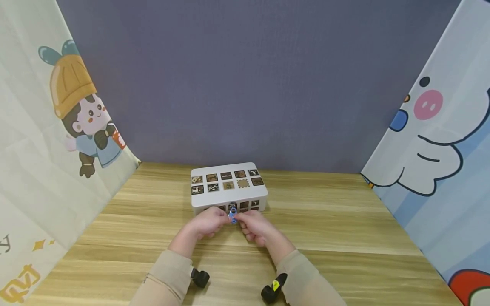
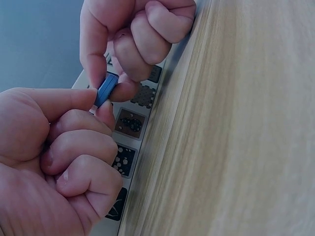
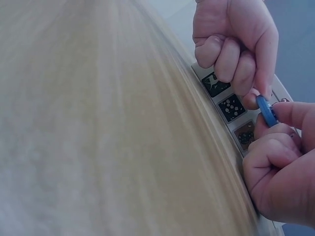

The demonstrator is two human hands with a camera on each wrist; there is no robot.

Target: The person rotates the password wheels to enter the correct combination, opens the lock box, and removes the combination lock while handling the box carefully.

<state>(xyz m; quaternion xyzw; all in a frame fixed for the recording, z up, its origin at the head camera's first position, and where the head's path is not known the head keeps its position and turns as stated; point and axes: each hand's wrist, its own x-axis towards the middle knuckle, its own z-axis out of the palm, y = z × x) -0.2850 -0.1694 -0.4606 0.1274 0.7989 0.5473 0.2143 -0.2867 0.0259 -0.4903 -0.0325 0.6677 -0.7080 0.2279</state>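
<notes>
A small blue padlock [image 1: 232, 218] hangs at the latch [image 1: 232, 205] on the front of a white box [image 1: 212, 200]. My left hand [image 1: 209, 221] pinches the padlock's left side between thumb and index finger, the other fingers curled in. From the other side my right hand [image 1: 255, 225] pinches it the same way. Close up in the left wrist view, the blue body [image 2: 106, 90] shows between both hands' fingertips. The right wrist view has the padlock [image 3: 267, 111] edge-on, with the box's printed front behind the knuckles.
The box carries several brown and black square pictures on lid and front. It stands on a wood-grain table [image 1: 325, 221] near a dark grey back panel [image 1: 268, 85]. Cartoon-printed sheets [image 1: 30, 127] flank both sides. Black wrist cameras [image 1: 200, 278] jut from the sleeves.
</notes>
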